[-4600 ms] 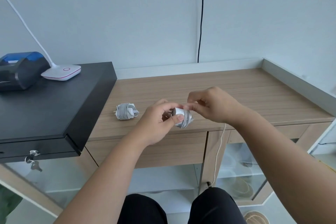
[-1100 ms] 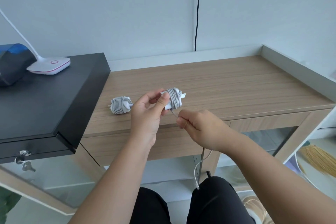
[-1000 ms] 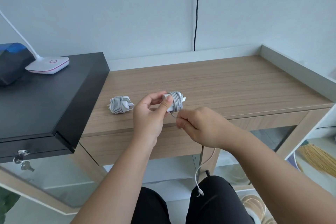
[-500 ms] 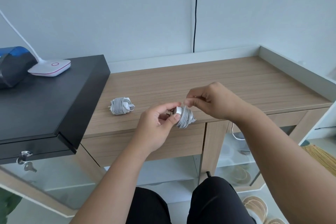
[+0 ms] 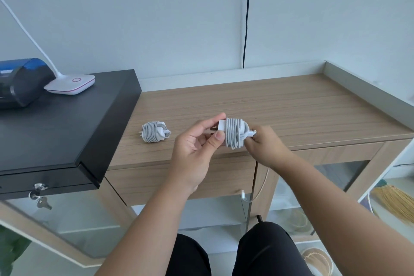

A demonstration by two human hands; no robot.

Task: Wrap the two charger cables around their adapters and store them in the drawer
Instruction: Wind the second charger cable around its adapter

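Pale blue wall (image 5: 156,18) backs our wooden desk (image 5: 291,105), with a black cord (image 5: 246,18) running down the wall to the desk's far edge. We hold the second charger (image 5: 233,133) in the air above the near edge of the desk, its grey cable wound in many turns around the white adapter. Our left hand (image 5: 195,148) pinches the adapter's bare white end between thumb and forefinger, prongs pointing into the palm. Our right hand (image 5: 264,148) pinches the cable just beside the coil on its right side, fingers curled; the loose tail (image 5: 259,192) drops below that hand and hangs in front of the cabinet, ending in a small white plug. On the desk to the left, well apart from our hands, lies the first charger (image 5: 155,131), fully wrapped. Below the desktop's near edge the drawer (image 5: 161,181) is closed. Further left a black box (image 5: 67,123) sits on the desk, a key (image 5: 41,197) in its front lock, and on top of it stand a white lamp base (image 5: 70,84) and a dark blue device (image 5: 20,83).
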